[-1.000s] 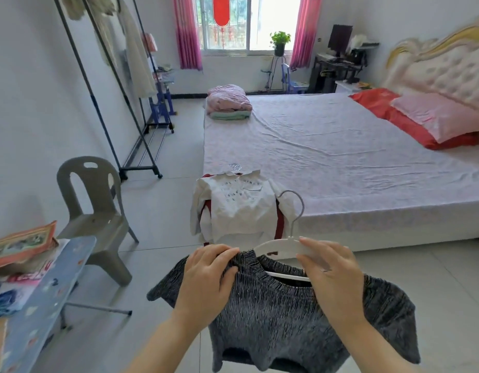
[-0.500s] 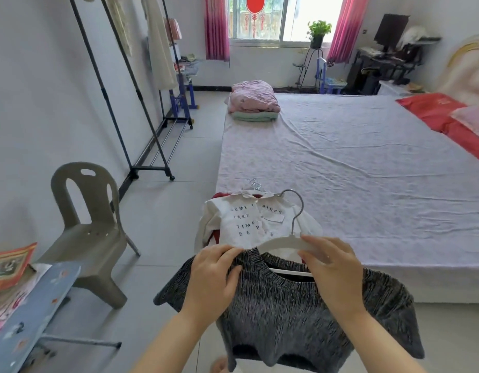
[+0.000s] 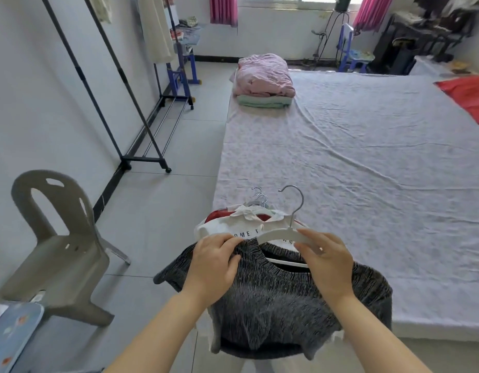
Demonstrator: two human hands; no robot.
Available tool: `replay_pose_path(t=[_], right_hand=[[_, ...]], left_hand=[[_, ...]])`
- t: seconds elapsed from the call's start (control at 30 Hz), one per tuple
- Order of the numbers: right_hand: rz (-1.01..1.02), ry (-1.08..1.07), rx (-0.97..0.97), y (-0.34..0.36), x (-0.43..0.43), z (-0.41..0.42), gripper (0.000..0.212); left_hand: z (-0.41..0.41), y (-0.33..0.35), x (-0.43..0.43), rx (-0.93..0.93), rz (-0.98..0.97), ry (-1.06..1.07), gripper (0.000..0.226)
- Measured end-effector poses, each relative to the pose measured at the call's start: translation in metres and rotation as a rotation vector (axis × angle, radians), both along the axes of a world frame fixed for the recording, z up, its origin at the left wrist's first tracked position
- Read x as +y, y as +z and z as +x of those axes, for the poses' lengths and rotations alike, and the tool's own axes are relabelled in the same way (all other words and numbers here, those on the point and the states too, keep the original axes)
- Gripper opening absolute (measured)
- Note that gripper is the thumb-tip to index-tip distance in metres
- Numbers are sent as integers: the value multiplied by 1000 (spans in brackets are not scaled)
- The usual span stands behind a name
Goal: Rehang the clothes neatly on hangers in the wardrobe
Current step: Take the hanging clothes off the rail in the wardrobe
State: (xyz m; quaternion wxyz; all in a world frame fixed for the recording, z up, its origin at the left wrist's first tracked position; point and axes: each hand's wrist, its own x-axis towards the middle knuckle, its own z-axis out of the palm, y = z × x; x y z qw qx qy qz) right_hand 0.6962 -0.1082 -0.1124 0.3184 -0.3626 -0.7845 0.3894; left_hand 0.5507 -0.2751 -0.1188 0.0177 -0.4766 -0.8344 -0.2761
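Left hand (image 3: 214,262) pinches the grey top (image 3: 273,305) collar; right hand (image 3: 327,262) grips the white hanger (image 3: 276,235). Seating appears incomplete; rack (image 3: 141,159) transfer outstanding.

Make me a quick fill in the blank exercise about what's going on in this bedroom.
1. The right hand grips a white ____ with a metal hook.
2. The left hand holds the ____ knitted sweater at its neckline.
3. The folded pink quilt lies on the ____.
4. The plastic chair stands to the person's ____.
Missing words: hanger; grey; bed; left.
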Motion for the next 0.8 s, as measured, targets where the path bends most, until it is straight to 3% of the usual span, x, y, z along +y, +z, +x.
replay_pose_path(t=[0.27,0.47,0.63,0.8], right_hand=[[-238,153,-128,-47,111,-89,34],[-203,195,-525,-90,165,-154,55],[-277,259,-694,-116,168,-143,51],[-359,285,-869,-125,167,-116,55]], left_hand=[[-73,-38,93,-104,-202,75,34],[-102,-71,132,-193,-357,194,46],[-103,-86,145,-251,-518,180,49],[-108,-78,162,-242,-550,112,49]])
